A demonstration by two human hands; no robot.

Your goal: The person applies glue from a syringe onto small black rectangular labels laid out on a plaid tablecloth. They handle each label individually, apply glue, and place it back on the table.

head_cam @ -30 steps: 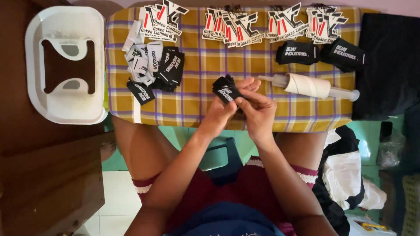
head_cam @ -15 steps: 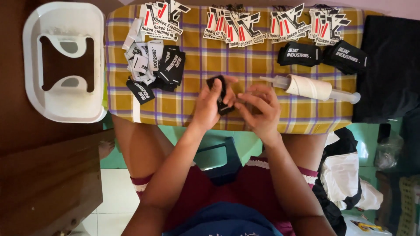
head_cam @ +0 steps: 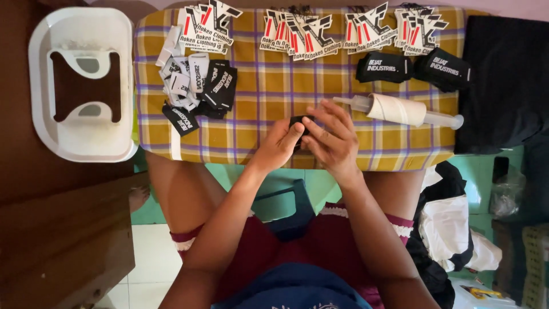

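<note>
My left hand (head_cam: pixel 278 145) and my right hand (head_cam: pixel 329 140) meet over the near edge of a board covered in yellow checked cloth (head_cam: pixel 269 86). Both pinch a small black fabric label (head_cam: pixel 298 122), mostly hidden by the fingers. A loose heap of black and white labels (head_cam: pixel 196 86) lies on the cloth to the left. Two stacks of black labels (head_cam: pixel 412 67) lie to the right, with a white roll on a clear rod (head_cam: pixel 400 110) just beyond my right hand.
Rows of red, white and black card tags (head_cam: pixel 309 28) line the far edge of the cloth. A white plastic stool (head_cam: pixel 80 86) stands upside down at the left beside brown wooden furniture (head_cam: pixel 63 240). Black cloth (head_cam: pixel 503 80) and a clothes pile (head_cam: pixel 452 229) lie at the right.
Both hands have moved down a little toward the cloth's near edge, and the label is now folded smaller and more covered by the fingers.
</note>
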